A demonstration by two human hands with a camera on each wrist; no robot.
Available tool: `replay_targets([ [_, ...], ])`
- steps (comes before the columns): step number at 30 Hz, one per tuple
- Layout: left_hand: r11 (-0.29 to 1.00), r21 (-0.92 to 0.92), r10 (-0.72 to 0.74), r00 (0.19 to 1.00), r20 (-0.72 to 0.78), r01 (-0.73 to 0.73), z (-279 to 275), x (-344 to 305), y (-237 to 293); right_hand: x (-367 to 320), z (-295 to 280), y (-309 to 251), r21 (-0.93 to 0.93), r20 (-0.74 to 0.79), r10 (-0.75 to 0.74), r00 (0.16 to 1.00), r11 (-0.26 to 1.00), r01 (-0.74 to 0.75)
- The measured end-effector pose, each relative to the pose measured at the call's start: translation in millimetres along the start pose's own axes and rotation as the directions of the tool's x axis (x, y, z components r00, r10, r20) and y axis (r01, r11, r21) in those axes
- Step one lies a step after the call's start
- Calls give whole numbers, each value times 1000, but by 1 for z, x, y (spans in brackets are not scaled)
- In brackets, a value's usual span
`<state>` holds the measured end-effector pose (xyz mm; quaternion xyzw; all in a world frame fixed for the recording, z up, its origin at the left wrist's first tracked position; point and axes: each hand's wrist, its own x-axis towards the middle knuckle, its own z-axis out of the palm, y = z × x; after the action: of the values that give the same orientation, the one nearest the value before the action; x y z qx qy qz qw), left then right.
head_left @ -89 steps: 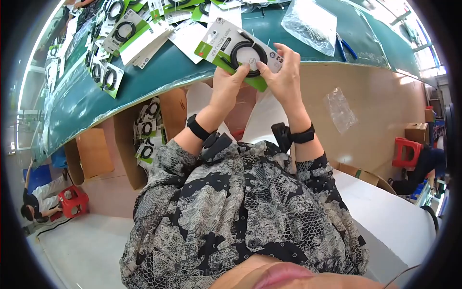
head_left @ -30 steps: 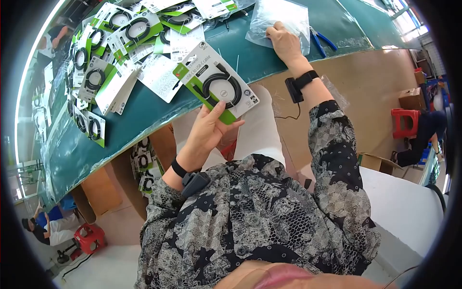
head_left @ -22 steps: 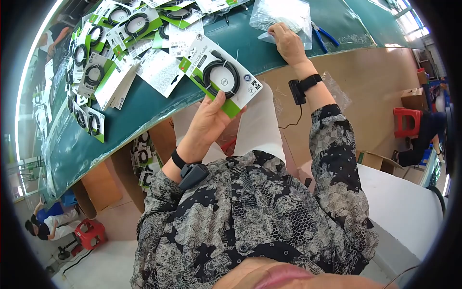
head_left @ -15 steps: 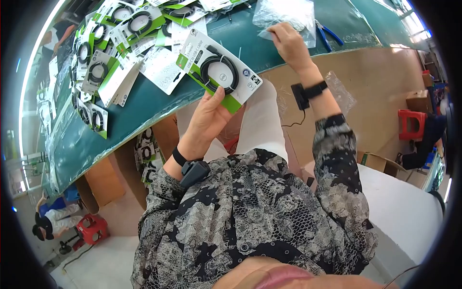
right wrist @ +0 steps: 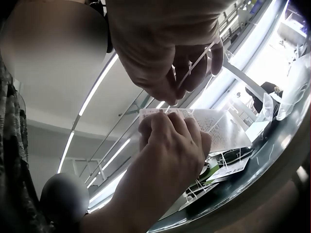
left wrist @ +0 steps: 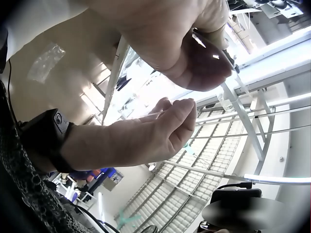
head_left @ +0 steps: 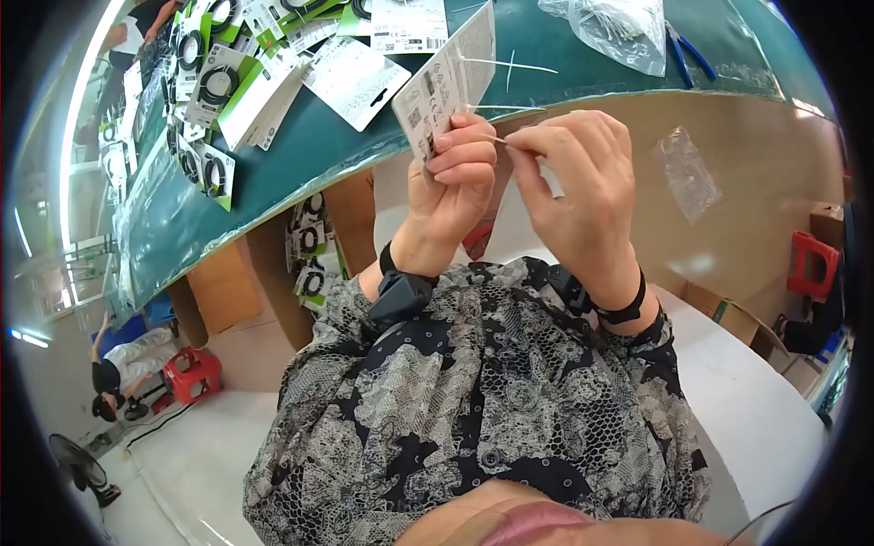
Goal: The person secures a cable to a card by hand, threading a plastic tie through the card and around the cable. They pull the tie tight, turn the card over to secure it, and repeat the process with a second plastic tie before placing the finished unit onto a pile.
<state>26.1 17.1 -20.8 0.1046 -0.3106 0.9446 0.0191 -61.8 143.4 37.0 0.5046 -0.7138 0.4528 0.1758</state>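
Observation:
In the head view the left hand [head_left: 452,187] grips the lower edge of a cable card [head_left: 446,86], which stands tilted with its printed back towards the right hand. White ties stick out from the card's back. The right hand [head_left: 584,182] pinches a thin white tie between thumb and forefinger, close beside the left fingertips. The right wrist view shows the left hand [right wrist: 163,160] curled on the card [right wrist: 221,128], with the white tie [right wrist: 197,63] in the right hand [right wrist: 165,48] above. In the left wrist view the right hand [left wrist: 141,141] has its fingertips together.
Carded cables [head_left: 218,84] lie piled on the green table [head_left: 300,187] at the left. A bag of white ties [head_left: 624,27] and blue-handled pliers [head_left: 687,55] lie at the back right. Below are a carton of cards [head_left: 314,241], a plastic bag [head_left: 687,173] and a red stool [head_left: 193,375].
The right hand has come from the bag of ties to beside the left hand, with a tie in its fingers. The left hand has turned the card from its cable side to its back.

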Motion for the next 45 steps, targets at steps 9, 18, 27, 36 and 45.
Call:
replay_targets([
  [9,997,-57,-48,998,51,51,3,0,2,7,13,-8,16,-6,-53,999,998,53],
  [18,998,-24,-57,997,49,58,-1,-3,3,8,14,-11,19,7,-61,998,998,61],
  [27,999,9,-45,997,62,45,-1,-5,1,7,14,-12,-8,3,-60,998,998,60],
  [36,999,13,-47,997,61,47,-1,-5,1,6,15,-13,-12,3,-68,998,998,68],
  [45,997,15,-80,995,63,80,-4,-7,5,6,19,-15,34,-17,-57,998,998,57],
])
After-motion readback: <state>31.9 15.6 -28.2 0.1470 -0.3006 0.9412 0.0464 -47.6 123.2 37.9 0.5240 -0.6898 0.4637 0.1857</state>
